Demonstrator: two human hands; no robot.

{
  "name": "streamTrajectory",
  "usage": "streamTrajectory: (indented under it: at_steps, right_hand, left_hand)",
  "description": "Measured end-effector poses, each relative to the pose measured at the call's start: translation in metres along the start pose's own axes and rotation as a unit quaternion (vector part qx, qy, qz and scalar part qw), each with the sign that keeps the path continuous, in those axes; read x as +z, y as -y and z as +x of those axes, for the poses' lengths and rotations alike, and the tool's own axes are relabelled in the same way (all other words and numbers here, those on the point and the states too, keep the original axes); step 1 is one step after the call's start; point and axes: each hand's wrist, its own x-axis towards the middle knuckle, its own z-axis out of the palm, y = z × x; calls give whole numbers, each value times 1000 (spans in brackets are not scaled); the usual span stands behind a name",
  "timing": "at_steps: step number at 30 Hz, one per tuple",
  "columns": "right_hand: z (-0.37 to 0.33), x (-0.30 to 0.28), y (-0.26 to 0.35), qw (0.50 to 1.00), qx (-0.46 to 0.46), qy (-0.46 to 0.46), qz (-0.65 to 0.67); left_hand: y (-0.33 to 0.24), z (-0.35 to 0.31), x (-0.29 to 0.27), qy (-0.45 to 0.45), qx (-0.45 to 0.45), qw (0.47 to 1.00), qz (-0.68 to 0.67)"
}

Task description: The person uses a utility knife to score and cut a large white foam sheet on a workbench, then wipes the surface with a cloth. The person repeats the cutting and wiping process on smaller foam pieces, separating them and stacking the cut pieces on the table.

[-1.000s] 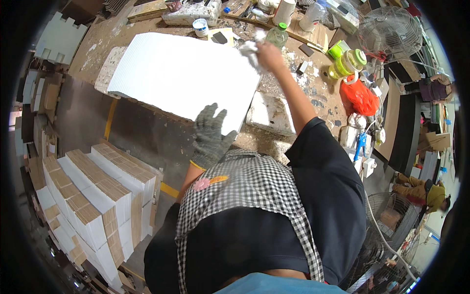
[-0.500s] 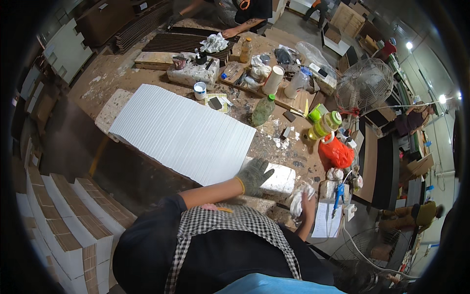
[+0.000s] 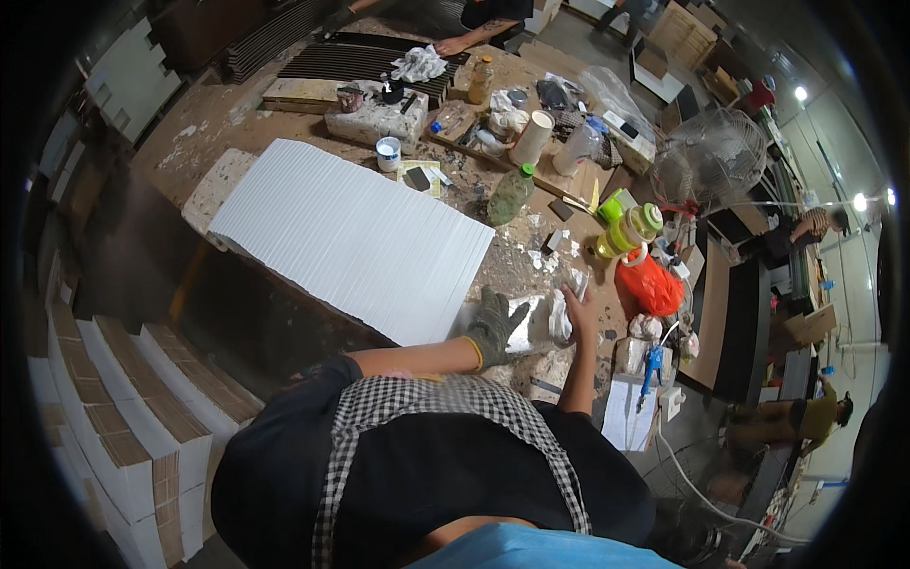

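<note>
Gripping crumpled white cloth (image 3: 560,323) in bare right hand (image 3: 582,314), now brought nearer white ridged stack of strips (image 3: 351,242), without contact; spreading grey-gloved left hand (image 3: 491,328) open beside stack.

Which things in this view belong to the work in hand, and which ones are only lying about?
Likely in use:
- white cloth, held in the right hand
- row of white strips, beside the gloved left hand

Apparently just lying about:
- green-capped bottle
- red bag
- blue tool
</note>
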Motion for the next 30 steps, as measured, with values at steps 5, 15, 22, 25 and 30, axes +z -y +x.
streamTrajectory:
  at_steps: [5,15,22,25,30]
  right_hand:
    - [-52,-39,24,888,159,17,-431]
    - [-87,11,-53,986,78,-89,-121]
    - [-7,50,-5,991,21,65,-112]
    - [22,63,2,981,23,109,-158]
    - [109,56,-17,959,137,108,-224]
  left_hand:
    - [7,4,-7,23,-4,999,46]
    - [-10,3,43,-90,-51,989,-104]
    - [16,-20,53,-165,-16,977,-136]
    - [21,-22,43,-170,-13,980,-105]
    - [35,-46,35,-264,66,957,-103]
